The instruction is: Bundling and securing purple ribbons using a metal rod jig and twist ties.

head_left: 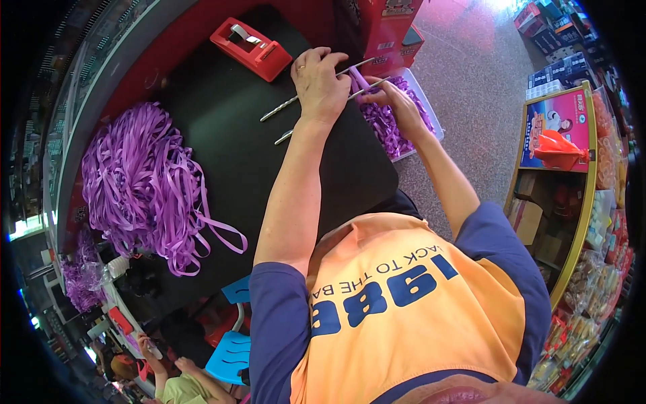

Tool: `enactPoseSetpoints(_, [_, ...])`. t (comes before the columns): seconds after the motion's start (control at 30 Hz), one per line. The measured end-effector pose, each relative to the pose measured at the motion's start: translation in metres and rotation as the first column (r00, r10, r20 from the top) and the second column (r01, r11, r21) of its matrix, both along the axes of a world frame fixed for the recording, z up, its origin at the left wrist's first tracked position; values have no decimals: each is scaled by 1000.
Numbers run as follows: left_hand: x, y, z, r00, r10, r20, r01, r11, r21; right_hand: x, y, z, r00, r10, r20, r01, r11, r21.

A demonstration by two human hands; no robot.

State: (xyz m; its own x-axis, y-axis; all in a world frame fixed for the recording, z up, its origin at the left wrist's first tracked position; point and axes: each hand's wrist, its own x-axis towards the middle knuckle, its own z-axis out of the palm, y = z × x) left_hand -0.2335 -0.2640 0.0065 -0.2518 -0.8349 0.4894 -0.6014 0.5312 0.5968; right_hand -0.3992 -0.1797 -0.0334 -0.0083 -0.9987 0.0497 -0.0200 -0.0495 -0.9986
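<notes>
Two thin twisted metal rods (278,108) lie side by side at a slant across the far right of the black table, their ends reaching past its edge. A strip of purple ribbon (359,79) crosses between them. Palm down over the rods, my left hand (317,84) has its fingers bent, and what they grip is hidden beneath. My right hand (398,106) is closed in a pinch at the ribbon by the lower rod, its fingertips partly covered. Below the right hand, a white box (437,120) holds a heap of purple ribbon pieces (383,128).
A large tangle of purple ribbon (138,182) covers the left of the black table (235,175). A red tape dispenser (252,50) sits at the far edge. Red cartons (390,40) stand beyond. Blue stool (229,357) and another person's arm (158,367) are at lower left; goods shelves (572,202) stand right.
</notes>
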Motion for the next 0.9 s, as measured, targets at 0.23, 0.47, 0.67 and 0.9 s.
enactPoseSetpoints(0.23, [0,-1,2,989,-29,142,33,999,-24,13,31,44,987,-126,99,135,987,-89])
enactPoseSetpoints(0.47, [5,-3,3,981,-52,189,51,999,12,8,15,51,980,-146,137,151,988,-28])
enactPoseSetpoints(0.67, [-5,63,19,895,-66,-442,213,932,293,3,12,50,961,-163,222,153,986,63])
enactPoseSetpoints(0.9, [-36,100,36,238,692,-681,861,174,478,1,0,57,982,-170,86,161,981,107])
